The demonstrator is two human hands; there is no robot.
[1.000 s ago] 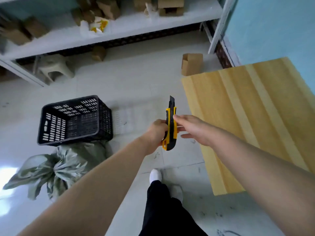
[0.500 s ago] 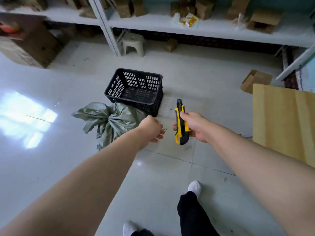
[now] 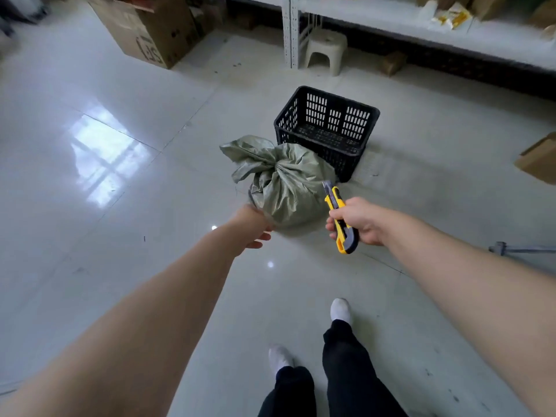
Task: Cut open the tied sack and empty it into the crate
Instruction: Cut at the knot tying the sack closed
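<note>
**1. Change of state**
- Scene: 1.0 s ago the view showed a wooden board and both hands were on the knife. The view has since swung to the tiled floor (image 3: 120, 206) in front of the shelving (image 3: 421, 28). The crate and sack now sit at mid-frame.
- Crate (image 3: 340, 99): black, upright on the floor, with nothing visible inside.
- Sack (image 3: 285, 188): grey-green and standing against the crate's near-left corner. Its tied neck (image 3: 278, 170) is uppermost and uncut.
- Hands: the left hand has let go of the knife, so only the right hand holds it now.
- Meaning: the tool handover is done and the approach is nearly done. Cutting has not begun, so both the cut and the emptying remain.

**2. Hand pose**
- Left hand (image 3: 255, 227): arm extended, the hand at the sack's near-left base. The fingers are loosely curved and hold nothing visible. Whether they touch the fabric cannot be told.
- Right hand (image 3: 358, 221): arm extended to the sack's right side, fingers wrapped firmly round the handle of the utility knife (image 3: 334, 204).
- Blade (image 3: 327, 186): extended and angled up and forward. It is just beside the sack's right flank and below the neck.
</note>
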